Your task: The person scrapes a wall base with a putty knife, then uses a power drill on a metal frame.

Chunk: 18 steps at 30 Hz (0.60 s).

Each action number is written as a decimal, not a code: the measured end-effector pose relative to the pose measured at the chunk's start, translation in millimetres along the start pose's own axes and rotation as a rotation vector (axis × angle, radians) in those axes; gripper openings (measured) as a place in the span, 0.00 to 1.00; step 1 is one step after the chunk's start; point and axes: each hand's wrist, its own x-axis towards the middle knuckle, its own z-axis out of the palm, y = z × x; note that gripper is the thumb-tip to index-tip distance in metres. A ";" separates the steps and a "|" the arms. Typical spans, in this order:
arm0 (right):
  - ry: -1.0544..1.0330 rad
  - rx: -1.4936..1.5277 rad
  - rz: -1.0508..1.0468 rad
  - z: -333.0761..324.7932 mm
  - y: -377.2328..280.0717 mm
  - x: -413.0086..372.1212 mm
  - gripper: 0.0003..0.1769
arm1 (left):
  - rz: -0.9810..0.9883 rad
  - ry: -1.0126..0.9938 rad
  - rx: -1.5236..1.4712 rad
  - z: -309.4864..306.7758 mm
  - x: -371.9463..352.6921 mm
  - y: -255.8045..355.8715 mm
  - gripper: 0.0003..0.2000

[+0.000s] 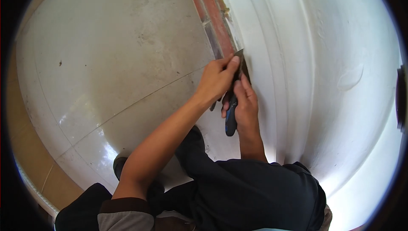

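A trowel with a black-and-blue handle [230, 118] and a dark flat blade [240, 55] points away from me along the wall's foot. My right hand [246, 101] is wrapped round it from the right, just ahead of the handle's butt. From the left, my left hand [216, 78] is closed at the blade, thumb along the top near the tip. Beneath my left wrist, a dark rod-like end [213, 106] sticks out; the rest of it is hidden. The blade tip overlaps the near end of a strip of red bricks [219, 20] with grey mortar joints.
Pale, stained floor tiles [140, 48] with dark joints spread to the left. A white moulded wall [335, 69] curves up close on my right. My dark-clad knee [255, 192] and a shoe [120, 165] fill the near side. A yellowish-brown border [32, 146] runs along the far left.
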 end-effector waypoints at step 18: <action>0.050 -0.144 -0.183 -37.9 35.9 -47.9 0.14 | 0.654 0.381 0.087 27.4 25.3 -36.2 0.08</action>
